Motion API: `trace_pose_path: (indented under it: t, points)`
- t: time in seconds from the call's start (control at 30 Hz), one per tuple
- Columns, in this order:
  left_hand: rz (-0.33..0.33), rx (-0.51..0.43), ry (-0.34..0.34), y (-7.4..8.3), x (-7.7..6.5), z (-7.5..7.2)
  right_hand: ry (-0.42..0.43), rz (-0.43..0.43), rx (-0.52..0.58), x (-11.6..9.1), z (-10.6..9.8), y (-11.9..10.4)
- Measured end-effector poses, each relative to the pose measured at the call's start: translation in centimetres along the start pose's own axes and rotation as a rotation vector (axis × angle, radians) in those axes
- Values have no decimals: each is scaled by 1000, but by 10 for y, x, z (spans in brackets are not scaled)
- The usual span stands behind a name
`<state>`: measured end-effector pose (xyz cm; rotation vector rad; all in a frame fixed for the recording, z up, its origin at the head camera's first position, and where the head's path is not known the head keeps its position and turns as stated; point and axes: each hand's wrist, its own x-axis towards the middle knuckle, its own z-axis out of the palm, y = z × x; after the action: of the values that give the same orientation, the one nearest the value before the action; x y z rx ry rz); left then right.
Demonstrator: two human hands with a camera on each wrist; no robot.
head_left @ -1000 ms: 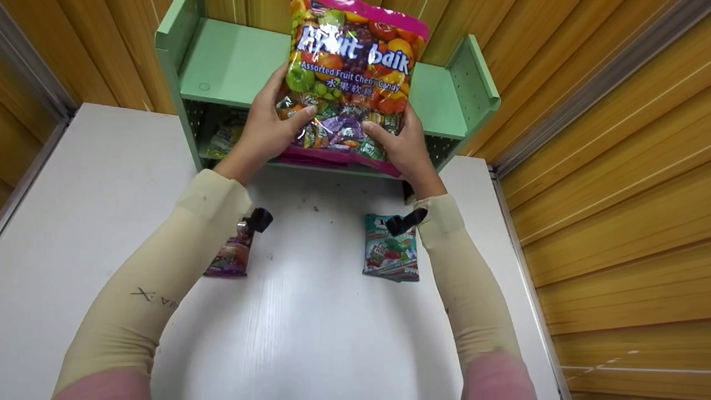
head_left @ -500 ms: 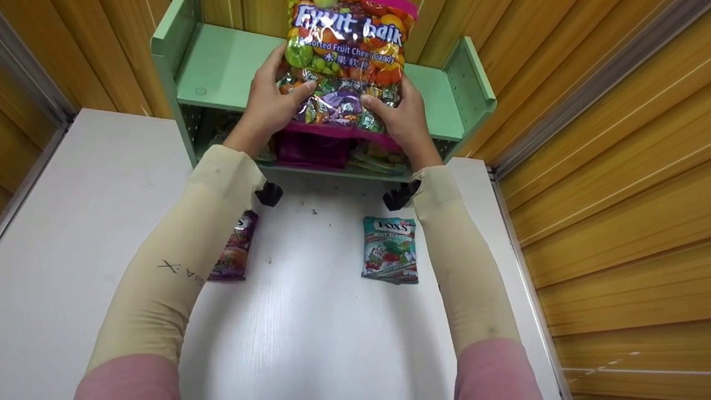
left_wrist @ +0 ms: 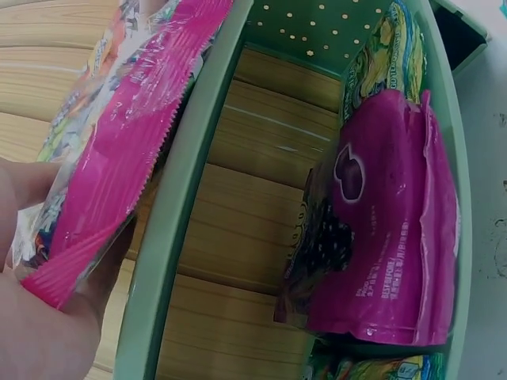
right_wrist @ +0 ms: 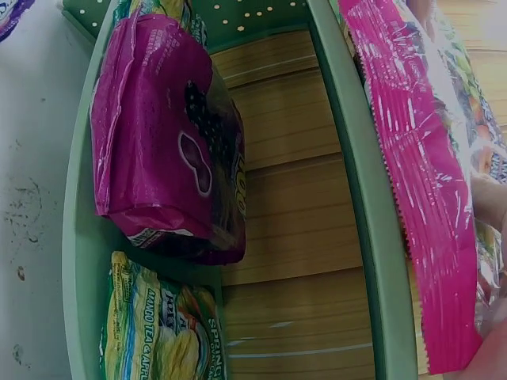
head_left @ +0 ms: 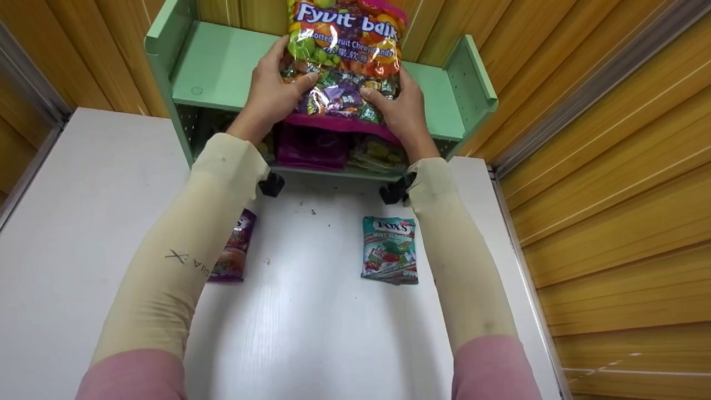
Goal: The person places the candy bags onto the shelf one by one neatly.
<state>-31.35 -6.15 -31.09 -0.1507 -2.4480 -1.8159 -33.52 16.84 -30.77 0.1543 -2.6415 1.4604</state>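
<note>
One left hand (head_left: 273,91), one right hand (head_left: 404,111), both pinching the candy bag (head_left: 344,58) at the far green shelf (head_left: 222,64)!

We have carried the fruit candy bag (head_left: 341,55) farther forward over the green shelf (head_left: 222,61), our left hand (head_left: 273,91) and right hand (head_left: 404,108) moving with it. More of the purple packet (head_left: 311,150) below now shows, and our right wrist's black device (head_left: 393,191) has cleared the teal packet (head_left: 390,250).
</note>
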Motion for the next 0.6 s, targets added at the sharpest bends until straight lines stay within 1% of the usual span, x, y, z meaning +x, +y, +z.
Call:
trace_pose_path:
  t: [0.17, 0.27, 0.4, 0.6]
  points:
    - [-25, 21, -32, -4, -1, -1, -31, 53, 3, 1, 2, -1]
    - [-32, 65, -38, -6, -1, -2, -38, 66, 3, 2, 3, -1]
    - [-38, 127, -32, -5, 0, -2, -37, 67, -23, 3, 2, -1]
    - [-90, 263, 5, -1, -3, -4, -53, 72, -87, 2, 1, -3]
